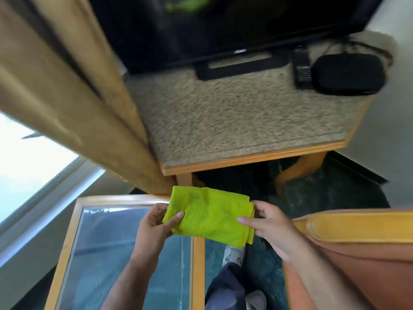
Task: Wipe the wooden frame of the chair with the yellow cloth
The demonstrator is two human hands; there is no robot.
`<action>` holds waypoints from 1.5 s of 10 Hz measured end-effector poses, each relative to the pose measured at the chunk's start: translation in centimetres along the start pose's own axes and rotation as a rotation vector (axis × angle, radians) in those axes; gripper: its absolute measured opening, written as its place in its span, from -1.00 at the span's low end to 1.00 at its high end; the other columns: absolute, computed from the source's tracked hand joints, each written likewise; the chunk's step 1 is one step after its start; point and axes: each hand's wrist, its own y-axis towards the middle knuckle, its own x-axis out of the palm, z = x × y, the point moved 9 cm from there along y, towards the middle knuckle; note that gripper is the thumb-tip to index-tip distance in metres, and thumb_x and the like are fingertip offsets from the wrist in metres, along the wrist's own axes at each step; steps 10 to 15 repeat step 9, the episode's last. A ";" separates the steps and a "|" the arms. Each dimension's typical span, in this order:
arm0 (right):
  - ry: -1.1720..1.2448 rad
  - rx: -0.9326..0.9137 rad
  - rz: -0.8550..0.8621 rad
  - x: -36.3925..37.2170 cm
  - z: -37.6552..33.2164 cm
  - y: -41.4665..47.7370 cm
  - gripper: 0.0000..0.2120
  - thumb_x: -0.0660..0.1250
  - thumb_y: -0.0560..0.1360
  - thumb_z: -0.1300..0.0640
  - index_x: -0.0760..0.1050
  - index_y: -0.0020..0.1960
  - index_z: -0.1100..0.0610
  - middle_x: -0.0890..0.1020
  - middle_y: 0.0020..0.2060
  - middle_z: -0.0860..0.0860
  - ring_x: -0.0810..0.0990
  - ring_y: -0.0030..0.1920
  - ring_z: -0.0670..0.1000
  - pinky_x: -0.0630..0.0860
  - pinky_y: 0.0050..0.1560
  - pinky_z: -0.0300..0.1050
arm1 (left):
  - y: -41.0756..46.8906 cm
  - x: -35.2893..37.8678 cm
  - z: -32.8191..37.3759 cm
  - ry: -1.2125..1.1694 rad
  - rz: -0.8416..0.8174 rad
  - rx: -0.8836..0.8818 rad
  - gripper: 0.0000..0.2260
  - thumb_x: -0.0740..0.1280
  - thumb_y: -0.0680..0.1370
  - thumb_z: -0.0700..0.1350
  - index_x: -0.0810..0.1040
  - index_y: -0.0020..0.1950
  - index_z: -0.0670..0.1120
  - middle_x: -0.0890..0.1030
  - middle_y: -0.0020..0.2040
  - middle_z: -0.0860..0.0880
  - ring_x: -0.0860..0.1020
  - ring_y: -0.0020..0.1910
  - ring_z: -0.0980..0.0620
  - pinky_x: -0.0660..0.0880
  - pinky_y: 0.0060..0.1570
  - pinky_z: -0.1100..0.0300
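A folded yellow-green cloth (209,214) is held in the air between both hands at the lower centre of the head view. My left hand (154,222) pinches its left edge, thumb on top. My right hand (269,227) grips its right folded edge. The chair (357,227) is at the lower right: a yellowish wooden frame rail with orange-brown upholstery below it. My right forearm lies over the upholstery. The cloth is apart from the chair's wood.
A glass-topped table with a wooden rim (197,265) stands below my left arm. Ahead is a speckled-top wooden stand (234,121) bearing a TV (223,25), a remote (301,68) and a black pouch (348,73). A tan curtain (67,86) and window are at the left.
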 end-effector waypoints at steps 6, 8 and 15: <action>-0.714 -0.006 0.188 10.4 13.6 19.4 -0.71 0.65 0.36 0.17 0.68 -0.01 0.27 0.77 -0.11 0.21 0.75 -0.05 0.24 0.69 -0.03 0.12 | 11.6 -12.6 -19.2 0.071 0.295 -0.227 -0.88 0.47 0.53 -0.30 0.56 -0.11 -0.14 0.64 -0.08 -0.26 0.58 -0.09 -0.13 0.62 0.07 -0.17; -1.203 -0.152 0.203 11.5 11.0 19.4 -0.46 0.58 0.40 -0.16 0.49 0.15 0.16 0.69 0.05 0.18 0.69 0.04 0.22 0.58 -0.13 0.00 | 13.6 -12.9 -18.6 0.637 0.361 -0.205 -0.68 0.49 0.53 -0.04 0.60 0.19 -0.19 0.68 0.17 -0.26 0.64 0.17 -0.23 0.59 0.18 -0.13; -1.338 -0.263 0.197 11.8 9.3 17.7 -0.42 0.46 0.47 -0.25 0.43 0.21 0.18 0.64 0.14 0.20 0.65 0.16 0.27 0.60 0.00 0.09 | 12.7 -11.2 -16.3 0.976 0.291 -0.073 -0.54 0.44 0.56 0.06 0.50 0.32 -0.21 0.58 0.29 -0.27 0.55 0.28 -0.30 0.53 0.23 -0.16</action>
